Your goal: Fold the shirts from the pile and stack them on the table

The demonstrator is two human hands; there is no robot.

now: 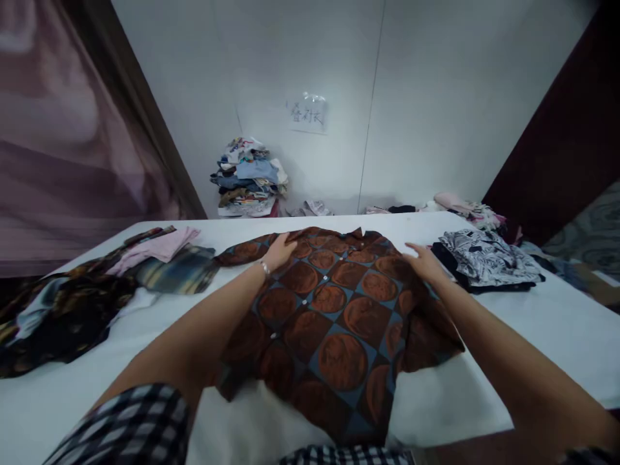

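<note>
Shirt: we saw a brown shirt (334,323) patterned with rust circles on blue-grey squares, spread flat and face up on the white table (533,336), its buttoned placket running from the collar at the far edge down towards us, the hem hanging just over the near edge.
Left hand: our left hand (278,250) lay palm down on the shirt's far left shoulder, fingers loosely spread and flat on the cloth, gripping nothing that we could make out; a bracelet (264,267) sat at the wrist.
Right hand: our right hand (423,261) rested on the far right shoulder, open and flat, fingers pointing towards the collar, closed on nothing.
Sleeves: the left sleeve stretched out towards the plaid cloth; the right one lay bunched beside our forearm.
Left of the shirt: a plaid garment (179,271) just beside the sleeve, a pink cloth (157,248) on it, and a dark heap of clothes (58,316) further out.
Right of the shirt: a black-and-white printed garment (487,258), folded, near but apart.
Far side: a stack of clothes (249,177) against the wall, under a paper sign (306,115).
</note>
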